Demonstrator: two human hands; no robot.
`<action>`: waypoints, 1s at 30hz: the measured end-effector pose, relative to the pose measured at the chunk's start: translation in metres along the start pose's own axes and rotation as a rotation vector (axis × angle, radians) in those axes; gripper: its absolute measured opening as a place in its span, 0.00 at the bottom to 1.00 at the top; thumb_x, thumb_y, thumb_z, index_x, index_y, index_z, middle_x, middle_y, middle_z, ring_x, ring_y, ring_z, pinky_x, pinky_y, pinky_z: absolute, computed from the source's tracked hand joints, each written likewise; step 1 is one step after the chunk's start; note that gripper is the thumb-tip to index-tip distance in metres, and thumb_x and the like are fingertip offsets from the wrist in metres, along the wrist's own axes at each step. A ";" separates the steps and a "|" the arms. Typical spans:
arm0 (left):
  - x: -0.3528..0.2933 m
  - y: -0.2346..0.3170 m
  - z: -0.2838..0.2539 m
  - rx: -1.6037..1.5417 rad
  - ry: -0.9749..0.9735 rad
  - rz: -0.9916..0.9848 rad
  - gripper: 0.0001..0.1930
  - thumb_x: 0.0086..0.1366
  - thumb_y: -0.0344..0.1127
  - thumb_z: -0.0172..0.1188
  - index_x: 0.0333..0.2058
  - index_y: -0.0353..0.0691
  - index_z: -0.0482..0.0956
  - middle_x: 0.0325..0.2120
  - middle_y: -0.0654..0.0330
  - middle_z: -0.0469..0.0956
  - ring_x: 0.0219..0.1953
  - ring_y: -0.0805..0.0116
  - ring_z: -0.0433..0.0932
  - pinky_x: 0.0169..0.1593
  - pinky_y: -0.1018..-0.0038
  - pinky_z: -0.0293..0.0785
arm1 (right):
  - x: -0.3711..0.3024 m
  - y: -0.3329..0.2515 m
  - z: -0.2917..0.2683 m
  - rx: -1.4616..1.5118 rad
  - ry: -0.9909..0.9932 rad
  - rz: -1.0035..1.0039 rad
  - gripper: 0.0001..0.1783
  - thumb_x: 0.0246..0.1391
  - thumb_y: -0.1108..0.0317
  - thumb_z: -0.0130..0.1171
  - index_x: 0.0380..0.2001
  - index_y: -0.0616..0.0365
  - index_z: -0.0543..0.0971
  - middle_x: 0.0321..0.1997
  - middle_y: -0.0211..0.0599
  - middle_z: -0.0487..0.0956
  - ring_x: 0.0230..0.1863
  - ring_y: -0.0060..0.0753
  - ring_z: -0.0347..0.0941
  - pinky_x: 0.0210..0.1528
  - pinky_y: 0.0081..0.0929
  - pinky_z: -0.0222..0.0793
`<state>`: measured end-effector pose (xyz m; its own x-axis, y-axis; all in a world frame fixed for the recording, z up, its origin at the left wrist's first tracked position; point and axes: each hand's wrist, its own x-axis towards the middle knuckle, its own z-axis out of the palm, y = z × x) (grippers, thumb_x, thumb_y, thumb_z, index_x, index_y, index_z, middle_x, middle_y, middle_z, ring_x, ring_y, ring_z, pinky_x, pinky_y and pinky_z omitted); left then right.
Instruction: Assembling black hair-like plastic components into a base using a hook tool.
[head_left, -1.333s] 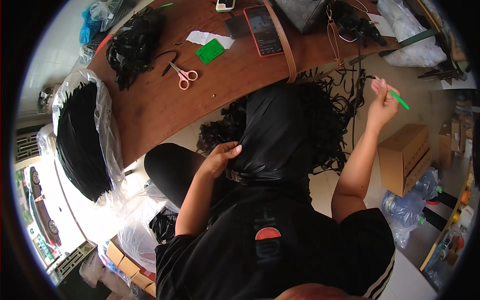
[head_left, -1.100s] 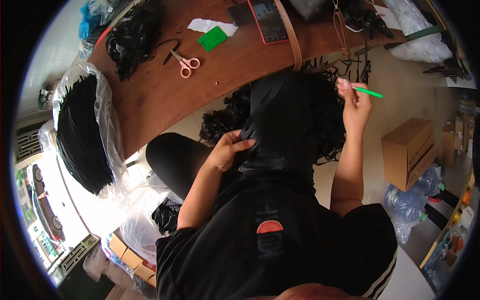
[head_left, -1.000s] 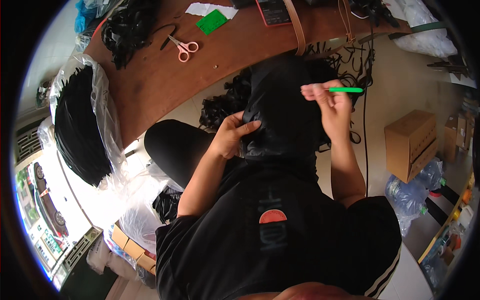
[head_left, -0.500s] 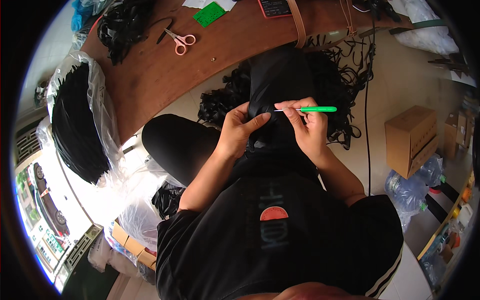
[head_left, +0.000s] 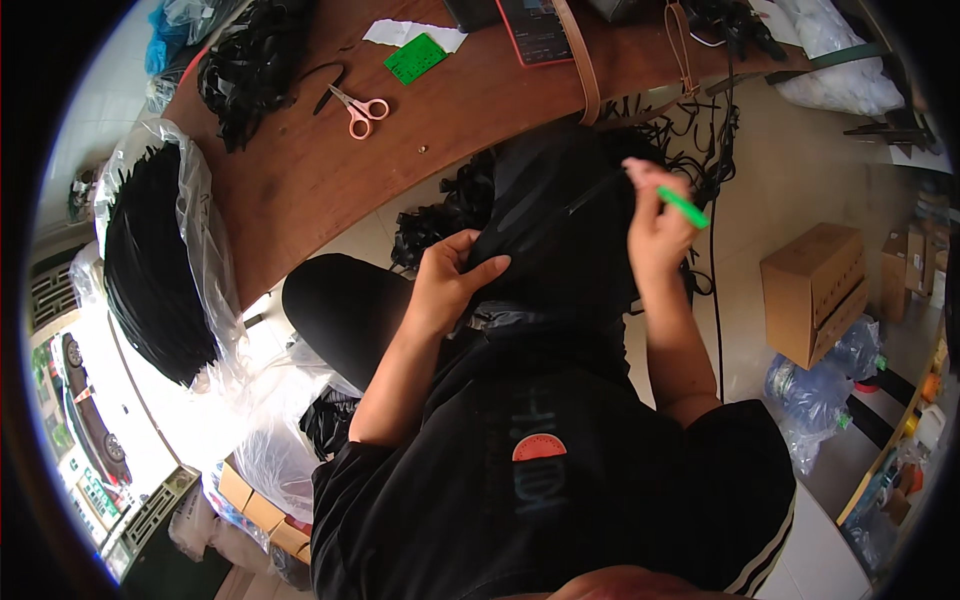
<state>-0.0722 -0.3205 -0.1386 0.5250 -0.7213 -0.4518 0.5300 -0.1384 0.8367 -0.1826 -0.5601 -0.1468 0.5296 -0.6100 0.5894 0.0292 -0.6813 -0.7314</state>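
Note:
My left hand [head_left: 447, 283] is closed, thumb against fingers, on black material [head_left: 485, 250] over my lap. Its outline merges with my dark trousers, so its shape is hard to tell. Farther right, my raised right hand [head_left: 660, 225] grips a slim tool with a green handle [head_left: 683, 207], like an awl. Motion blurs its fingertips, and the thin metal shaft does not show now. A thin dark strand [head_left: 598, 190] seems to run from the lap toward those fingertips.
On the brown table [head_left: 300, 170] ahead lie pink-handled scissors [head_left: 359, 112], a green card [head_left: 415, 59], a phone [head_left: 533, 32] and black strips [head_left: 250, 75]. A bag of black strips [head_left: 160, 265] stands left. Cardboard boxes [head_left: 815, 295] and plastic bottles [head_left: 805, 390] stand right.
My right hand has moved away from the left one, up and to the right, with the green-handled tool now tilted. The left hand has shifted slightly left and nearer. The view has shifted a little.

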 end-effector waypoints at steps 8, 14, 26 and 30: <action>0.026 -0.056 -0.062 -0.017 0.100 -0.126 0.09 0.62 0.27 0.63 0.40 0.30 0.78 0.30 0.61 0.81 0.29 0.76 0.79 0.35 0.79 0.76 | 0.096 0.070 -0.093 -0.313 0.504 0.047 0.07 0.64 0.73 0.53 0.35 0.68 0.70 0.36 0.49 0.83 0.36 0.34 0.82 0.44 0.27 0.80; 0.016 -0.051 -0.052 -0.291 -0.096 -0.446 0.19 0.61 0.33 0.66 0.48 0.29 0.74 0.38 0.55 0.80 0.35 0.64 0.82 0.33 0.62 0.84 | 0.079 0.074 -0.075 0.033 0.114 0.290 0.09 0.64 0.69 0.55 0.36 0.67 0.73 0.36 0.43 0.83 0.39 0.28 0.80 0.44 0.25 0.78; -0.001 -0.016 0.008 -0.270 -0.079 -0.220 0.13 0.57 0.26 0.68 0.41 0.32 0.79 0.35 0.57 0.83 0.35 0.71 0.82 0.43 0.76 0.79 | -0.048 -0.062 -0.006 0.509 -0.466 0.514 0.06 0.63 0.73 0.54 0.35 0.65 0.70 0.39 0.48 0.82 0.40 0.31 0.80 0.46 0.26 0.76; -0.004 -0.014 0.019 -0.313 -0.037 -0.200 0.12 0.57 0.24 0.67 0.40 0.32 0.79 0.35 0.57 0.83 0.35 0.72 0.82 0.43 0.75 0.79 | -0.061 -0.067 -0.007 0.449 -0.412 0.456 0.06 0.63 0.74 0.54 0.34 0.64 0.69 0.38 0.48 0.82 0.40 0.28 0.79 0.47 0.23 0.74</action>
<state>-0.0946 -0.3282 -0.1427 0.3691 -0.7262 -0.5800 0.8004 -0.0688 0.5954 -0.2222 -0.4803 -0.1316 0.8430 -0.5313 0.0839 0.0270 -0.1139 -0.9931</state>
